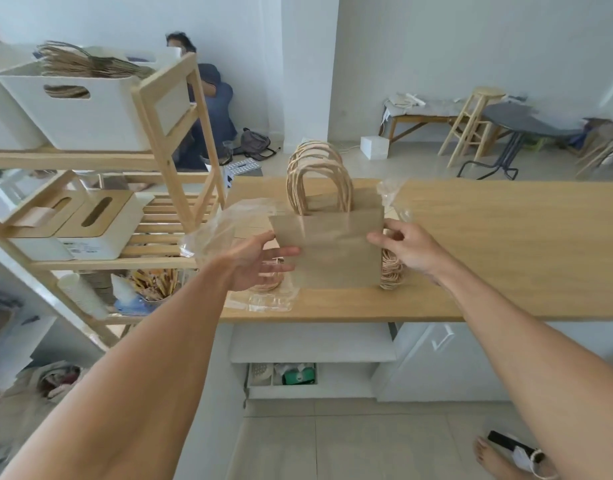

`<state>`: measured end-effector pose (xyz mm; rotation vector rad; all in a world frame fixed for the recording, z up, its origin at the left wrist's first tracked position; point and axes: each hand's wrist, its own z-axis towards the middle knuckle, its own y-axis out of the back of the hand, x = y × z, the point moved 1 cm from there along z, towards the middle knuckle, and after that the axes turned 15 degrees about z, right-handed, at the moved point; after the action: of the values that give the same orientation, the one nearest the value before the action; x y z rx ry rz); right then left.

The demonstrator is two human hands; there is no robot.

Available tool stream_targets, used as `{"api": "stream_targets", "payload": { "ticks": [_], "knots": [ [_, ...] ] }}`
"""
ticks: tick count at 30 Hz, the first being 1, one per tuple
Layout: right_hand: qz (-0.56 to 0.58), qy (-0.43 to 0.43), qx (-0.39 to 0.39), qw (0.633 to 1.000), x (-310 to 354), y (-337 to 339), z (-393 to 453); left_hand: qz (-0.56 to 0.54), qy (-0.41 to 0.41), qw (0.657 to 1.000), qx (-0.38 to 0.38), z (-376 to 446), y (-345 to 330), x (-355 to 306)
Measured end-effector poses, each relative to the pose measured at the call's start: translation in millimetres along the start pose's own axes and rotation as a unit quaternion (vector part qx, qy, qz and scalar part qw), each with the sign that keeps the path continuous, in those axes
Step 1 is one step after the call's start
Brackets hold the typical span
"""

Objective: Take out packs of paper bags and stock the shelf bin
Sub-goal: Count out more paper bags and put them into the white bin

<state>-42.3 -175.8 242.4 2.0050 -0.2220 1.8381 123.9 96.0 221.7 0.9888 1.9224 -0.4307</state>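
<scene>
Upper left, I note the white shelf bin (73, 105) on the wooden shelf (166, 133), already holding bags. My left hand (260, 261) is open, fingers just at the pack's left edge, holding nothing. The pack of paper bags (332, 247) stands upright on the tabletop (506, 237), handles up. My right hand (405, 247) pinches its right edge. The bin lies up-left, so the left hand is nearer.

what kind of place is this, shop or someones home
Probably a small shop's back room or a home used for packing, not a storefront. A wooden shelf holds a white bin of paper bags, more bags stand on a counter, and stools sit behind.
</scene>
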Motion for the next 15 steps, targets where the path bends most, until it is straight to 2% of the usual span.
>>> {"api": "stream_targets", "payload": {
  "ticks": [3,6,11,13,15],
  "knots": [
    [0.026,-0.007,0.015,1.000,-2,5,11,-0.052,0.013,0.998,-0.026,26,-18,-1],
    [-0.030,0.007,-0.012,0.999,-7,8,29,-0.070,0.011,0.997,-0.018,49,-38,-2],
    [-0.160,-0.012,-0.067,0.985,-7,-5,56,0.035,-0.049,0.997,0.041,74,-86,-20],
    [-0.169,-0.026,-0.076,0.982,-5,-18,63,0.094,-0.047,0.993,0.044,83,-100,-25],
    [-0.139,-0.063,-0.053,0.987,-5,-29,68,0.132,-0.035,0.990,0.036,90,-101,-26]
  ]
}}
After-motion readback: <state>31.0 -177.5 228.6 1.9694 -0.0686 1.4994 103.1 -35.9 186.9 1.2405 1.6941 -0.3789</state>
